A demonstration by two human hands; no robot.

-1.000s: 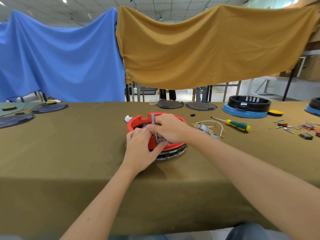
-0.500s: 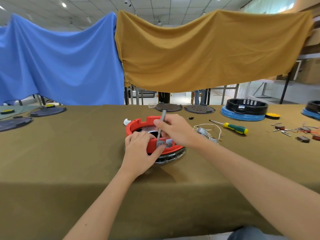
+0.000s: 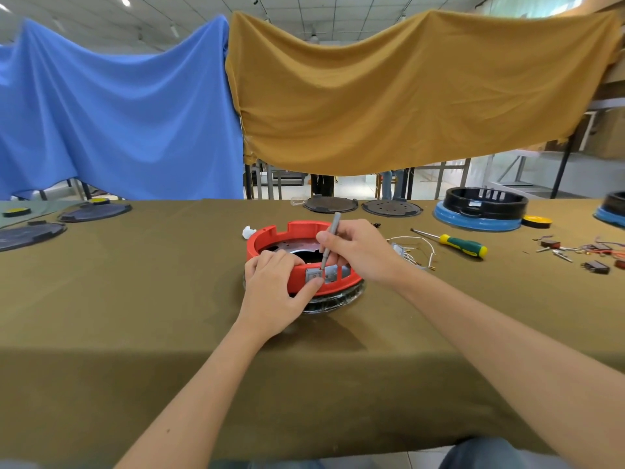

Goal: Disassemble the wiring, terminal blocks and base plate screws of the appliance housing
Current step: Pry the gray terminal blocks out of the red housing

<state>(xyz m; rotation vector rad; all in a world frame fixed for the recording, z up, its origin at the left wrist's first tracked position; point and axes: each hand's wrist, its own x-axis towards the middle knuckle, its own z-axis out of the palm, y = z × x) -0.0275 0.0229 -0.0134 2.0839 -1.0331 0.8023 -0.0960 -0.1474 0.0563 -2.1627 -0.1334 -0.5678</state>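
A round red appliance housing (image 3: pixel 267 236) with a metal base sits upside down at the middle of the table. My left hand (image 3: pixel 275 292) grips its near rim, the thumb pressing beside a small grey terminal block (image 3: pixel 313 274) set in the wall. My right hand (image 3: pixel 360 252) pinches a thin grey screwdriver (image 3: pixel 333 231), held nearly upright, its tip down at the terminal block. A loose bundle of white wires (image 3: pixel 411 250) lies on the cloth just right of the housing.
A green and yellow screwdriver (image 3: pixel 461 244) lies right of the wires. Small parts and red wires (image 3: pixel 581 253) are scattered far right. A black and blue housing (image 3: pixel 482 208) and dark round plates (image 3: pixel 329 204) stand along the far edge. More plates (image 3: pixel 93 211) lie at left.
My right hand has raised the grey screwdriver more upright and drawn slightly right. The terminal block in the red wall is now uncovered. My left hand keeps its grip on the rim.
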